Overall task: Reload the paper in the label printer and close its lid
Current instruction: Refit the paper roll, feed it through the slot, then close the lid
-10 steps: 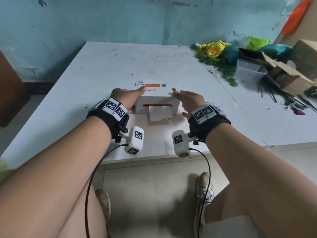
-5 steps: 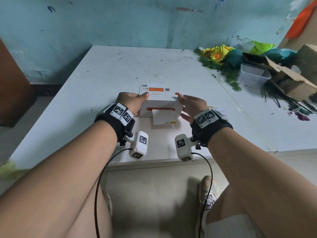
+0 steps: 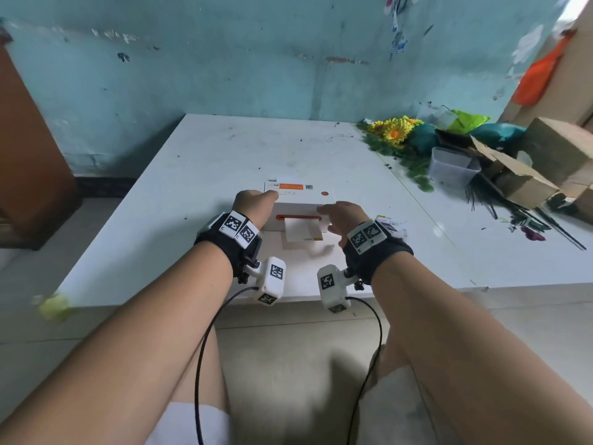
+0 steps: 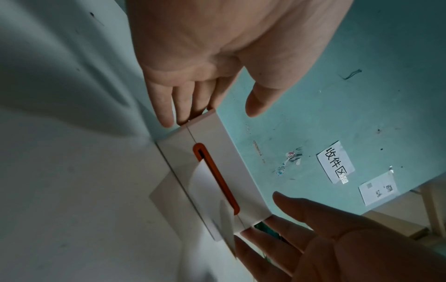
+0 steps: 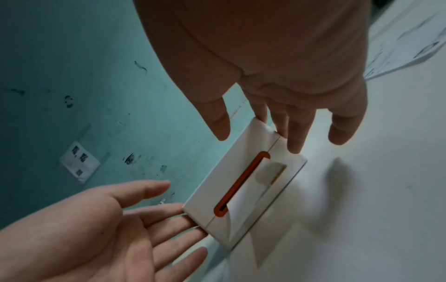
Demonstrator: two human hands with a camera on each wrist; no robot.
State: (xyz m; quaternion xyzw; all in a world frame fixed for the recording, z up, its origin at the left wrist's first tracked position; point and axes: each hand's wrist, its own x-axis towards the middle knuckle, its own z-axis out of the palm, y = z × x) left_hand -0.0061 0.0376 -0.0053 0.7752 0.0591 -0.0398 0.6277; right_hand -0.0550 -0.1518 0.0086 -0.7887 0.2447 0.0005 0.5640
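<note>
The label printer, a small white box with an orange-rimmed slot across its front, sat on the white table near the front edge, and its lid lay down flat on the body, the seam between them showing as a thin line in both wrist views. A strip of white paper came out of the slot and curved down onto the tabletop in front of the printer. The left hand was at the printer's left end with its fingers straight and slightly spread, the tips against that side and the thumb held free above the top. The right hand mirrored it at the right end, fingers likewise extended and resting against the side, thumb apart; neither hand was curled round anything. Beside the right wrist lay a few loose printed labels. Well apart, toward the far right corner of the table, were yellow artificial flowers, a clear plastic tub and a torn cardboard box. The wall behind was pale turquoise and scuffed
</note>
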